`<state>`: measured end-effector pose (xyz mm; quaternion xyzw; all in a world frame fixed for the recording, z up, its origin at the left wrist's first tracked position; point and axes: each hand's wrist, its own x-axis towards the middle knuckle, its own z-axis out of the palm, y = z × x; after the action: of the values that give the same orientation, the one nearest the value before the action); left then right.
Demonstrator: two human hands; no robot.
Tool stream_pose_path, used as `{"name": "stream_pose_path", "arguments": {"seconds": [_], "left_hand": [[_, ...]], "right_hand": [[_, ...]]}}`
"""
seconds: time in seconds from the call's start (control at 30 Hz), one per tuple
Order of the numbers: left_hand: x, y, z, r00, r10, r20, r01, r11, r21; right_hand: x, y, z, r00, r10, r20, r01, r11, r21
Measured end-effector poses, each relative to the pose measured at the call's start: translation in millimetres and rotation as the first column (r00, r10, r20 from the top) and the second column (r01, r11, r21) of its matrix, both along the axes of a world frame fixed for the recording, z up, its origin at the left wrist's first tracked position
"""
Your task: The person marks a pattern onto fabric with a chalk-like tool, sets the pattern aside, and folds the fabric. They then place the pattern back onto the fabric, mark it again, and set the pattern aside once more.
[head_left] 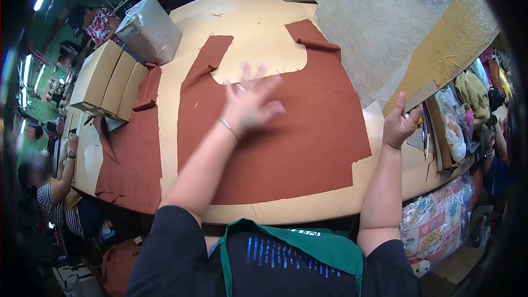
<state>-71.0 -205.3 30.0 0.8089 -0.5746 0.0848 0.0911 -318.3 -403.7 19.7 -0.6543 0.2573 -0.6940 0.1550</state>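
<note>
A reddish-brown cut fabric piece (280, 143) lies spread on the pale table, with a curved notch and two strips at its far side. My left hand (250, 99), slightly blurred, is over the fabric near the notch with fingers spread, holding nothing. At the right, my right hand (400, 124) grips the near corner of a large stiff pattern board (368, 33), thumb up along its edge. The board is grey with a yellow-brown strip and a curved cutout, and stands tilted over the table's right side.
On the left are more reddish-brown fabric (135, 159), cardboard boxes (102, 80) and a silver-grey box (148, 30). A tray of tools and bags (443, 132) sits at right, above a plastic-wrapped patterned bundle (434, 225). A person in striped clothing (52, 201) is at left.
</note>
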Motion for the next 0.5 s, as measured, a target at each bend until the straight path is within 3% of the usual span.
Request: {"name": "stream_pose_path", "arguments": {"seconds": [0.03,0.1,0.3,0.4,0.5], "left_hand": [[-35,6,0,0.99,-0.097,-0.1,0.109,0.986,0.123],[-68,18,-13,0.965,-0.133,-0.228,0.198,0.936,0.291],[-99,83,-5,0.955,-0.144,-0.26,0.226,0.919,0.322],[-106,101,-4,0.957,-0.138,-0.255,0.223,0.913,0.341],[-96,96,-5,0.954,-0.13,-0.269,0.218,0.919,0.329]], "right_hand": [[-1,0,-1,1.0,-0.01,-0.014,0.01,1.0,0.006],[-3,-2,-1,1.0,-0.013,-0.027,0.014,1.0,0.015],[-13,2,10,0.998,-0.039,-0.04,0.039,0.999,-0.006],[-13,6,13,0.991,0.077,0.112,-0.087,0.993,0.085],[-21,19,31,0.998,-0.042,0.047,0.038,0.995,0.088]]}}
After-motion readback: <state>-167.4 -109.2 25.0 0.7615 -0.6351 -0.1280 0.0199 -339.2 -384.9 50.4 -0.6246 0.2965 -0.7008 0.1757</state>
